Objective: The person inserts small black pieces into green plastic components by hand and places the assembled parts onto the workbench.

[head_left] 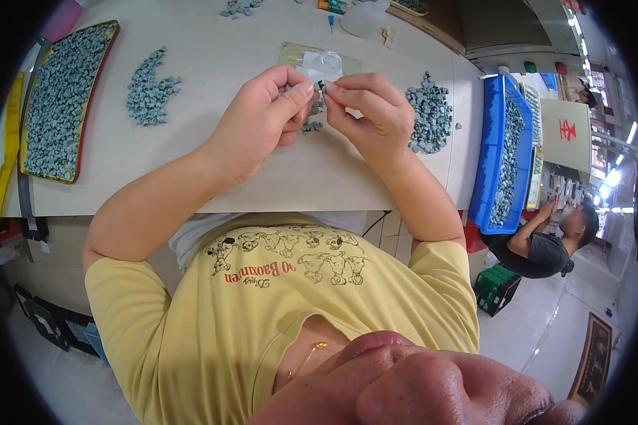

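My left hand (262, 117) and my right hand (372, 113) meet above the pale table (213, 170), fingertips pinched together on one small grey-green part (320, 86). A few more of the same small parts (312, 126) lie on the table just under the hands. A clear plastic bag (319, 64) lies flat right behind the fingertips.
A tray full of grey parts (60, 99) sits at the far left, a loose pile (149, 88) beside it, another pile (429, 117) to the right. A blue bin of parts (503, 152) stands past the table's right edge. Another person (546, 244) sits lower right.
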